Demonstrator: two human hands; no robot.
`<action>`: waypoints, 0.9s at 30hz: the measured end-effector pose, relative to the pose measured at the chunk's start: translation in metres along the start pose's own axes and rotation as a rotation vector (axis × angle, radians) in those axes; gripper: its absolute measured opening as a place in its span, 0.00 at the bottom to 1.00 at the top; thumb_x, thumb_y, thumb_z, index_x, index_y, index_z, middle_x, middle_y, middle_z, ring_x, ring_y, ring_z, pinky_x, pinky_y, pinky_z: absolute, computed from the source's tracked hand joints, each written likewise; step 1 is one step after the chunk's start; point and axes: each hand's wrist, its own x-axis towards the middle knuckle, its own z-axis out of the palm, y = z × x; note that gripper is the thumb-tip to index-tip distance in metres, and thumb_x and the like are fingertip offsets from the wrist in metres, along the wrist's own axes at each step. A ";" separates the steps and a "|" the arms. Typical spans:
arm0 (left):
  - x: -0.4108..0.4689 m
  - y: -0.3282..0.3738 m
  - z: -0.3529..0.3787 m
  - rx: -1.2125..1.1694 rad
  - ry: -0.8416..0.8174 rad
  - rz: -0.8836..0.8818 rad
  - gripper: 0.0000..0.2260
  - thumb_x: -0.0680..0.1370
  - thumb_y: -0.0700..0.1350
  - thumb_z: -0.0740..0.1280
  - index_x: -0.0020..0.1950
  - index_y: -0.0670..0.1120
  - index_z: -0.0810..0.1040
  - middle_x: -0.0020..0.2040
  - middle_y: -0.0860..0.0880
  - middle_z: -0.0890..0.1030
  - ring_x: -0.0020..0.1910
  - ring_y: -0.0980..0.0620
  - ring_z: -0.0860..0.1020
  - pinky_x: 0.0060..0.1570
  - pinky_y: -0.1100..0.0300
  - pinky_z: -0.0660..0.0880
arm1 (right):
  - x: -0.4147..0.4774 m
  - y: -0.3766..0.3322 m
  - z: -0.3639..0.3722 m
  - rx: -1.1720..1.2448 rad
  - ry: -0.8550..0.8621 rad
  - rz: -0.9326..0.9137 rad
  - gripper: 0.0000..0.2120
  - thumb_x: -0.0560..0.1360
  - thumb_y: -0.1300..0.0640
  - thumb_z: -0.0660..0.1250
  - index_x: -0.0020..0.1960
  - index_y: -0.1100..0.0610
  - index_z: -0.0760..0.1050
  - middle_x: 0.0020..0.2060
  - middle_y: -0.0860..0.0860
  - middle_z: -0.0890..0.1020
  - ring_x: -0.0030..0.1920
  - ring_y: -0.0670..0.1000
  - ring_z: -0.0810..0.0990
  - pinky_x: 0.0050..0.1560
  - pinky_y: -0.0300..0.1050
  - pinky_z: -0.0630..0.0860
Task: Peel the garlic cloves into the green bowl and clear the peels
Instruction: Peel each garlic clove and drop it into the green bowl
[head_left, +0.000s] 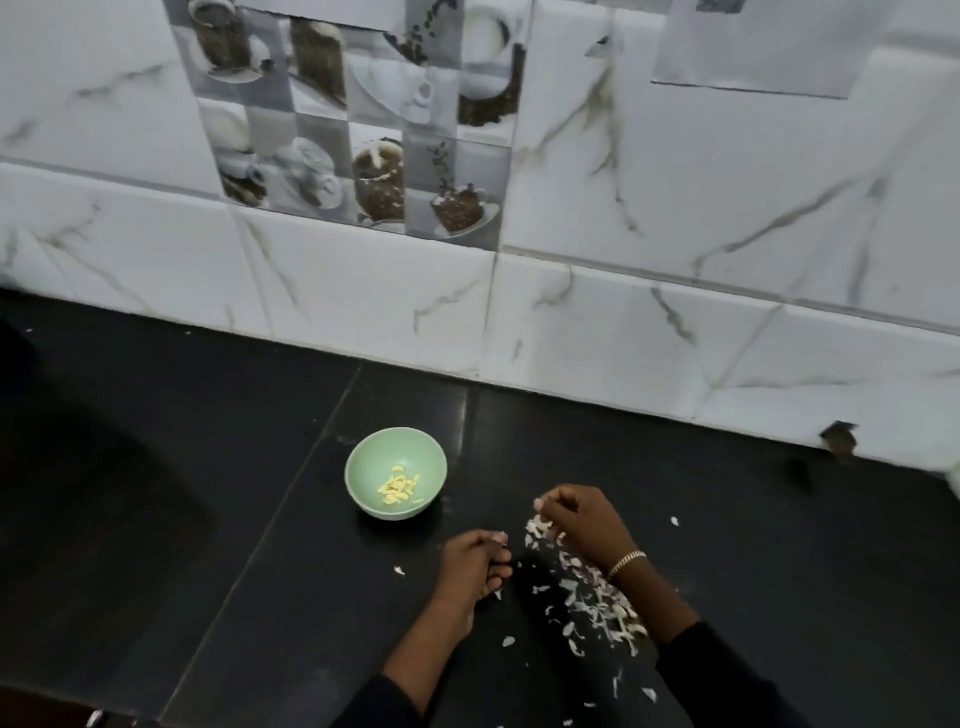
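Right hand (582, 525) grip narrow, fingers curled at the far end of the white papery garlic peels (592, 608); can't tell if it pinches anything. Peel strip runs diagonally back along the right forearm on the black glossy surface (260, 519). Left hand (470, 569) curled, contents unclear. Pale green round bowl (371, 457), holding the peeled yellow garlic cloves (397, 488), sits forward-left and nearer the left hand. Judgement: the right hand sweeps the peels.

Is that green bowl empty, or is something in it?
Not empty: the green bowl holds a few pale yellow peeled cloves at its bottom.
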 end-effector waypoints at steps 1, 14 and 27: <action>0.002 0.001 0.004 0.021 -0.005 0.014 0.04 0.80 0.37 0.67 0.50 0.41 0.81 0.37 0.46 0.80 0.30 0.53 0.77 0.30 0.63 0.69 | -0.008 0.011 -0.010 -0.004 0.018 0.019 0.07 0.77 0.60 0.70 0.42 0.61 0.82 0.34 0.56 0.84 0.31 0.49 0.82 0.34 0.43 0.77; -0.003 -0.038 0.103 0.308 -0.160 0.103 0.03 0.81 0.39 0.67 0.49 0.41 0.80 0.38 0.45 0.81 0.32 0.54 0.78 0.31 0.63 0.72 | -0.107 0.133 -0.120 -0.155 0.345 0.318 0.08 0.75 0.61 0.68 0.42 0.50 0.82 0.37 0.47 0.84 0.40 0.48 0.83 0.44 0.45 0.80; -0.009 -0.054 0.122 0.393 -0.165 0.160 0.04 0.81 0.37 0.66 0.48 0.41 0.80 0.37 0.46 0.80 0.31 0.54 0.77 0.31 0.64 0.72 | -0.098 0.161 -0.111 -0.493 0.071 0.345 0.07 0.71 0.57 0.72 0.41 0.46 0.77 0.42 0.44 0.80 0.47 0.47 0.81 0.50 0.41 0.76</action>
